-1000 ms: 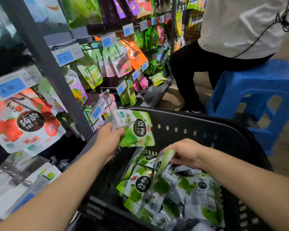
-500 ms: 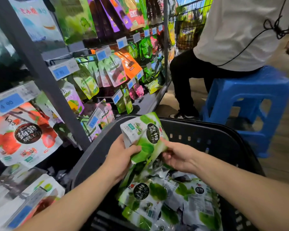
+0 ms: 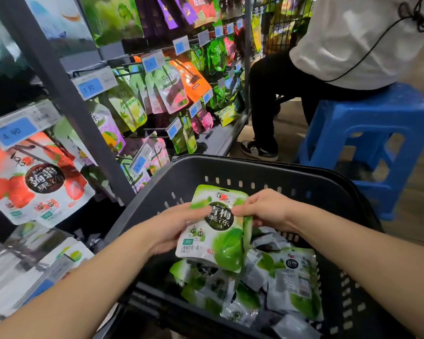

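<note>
A green and white snack pouch (image 3: 217,238) with a black round label is held upright above a dark plastic basket (image 3: 230,177). My left hand (image 3: 174,226) grips its left edge, thumb on the front. My right hand (image 3: 262,209) pinches its upper right side; a second pouch seems stacked behind the first. Several more of the same green pouches (image 3: 289,287) lie piled in the basket below.
A display rack (image 3: 66,99) on the left carries hanging pouches and blue price tags (image 3: 91,87); a red fruit pouch (image 3: 34,179) hangs nearest. A person in a white top (image 3: 348,40) sits on a blue plastic stool (image 3: 367,133) behind the basket.
My right hand lifted a pouch out of the basket pile and brought it to the one in my left hand. Both hands now hold the pouches together, front facing me.
</note>
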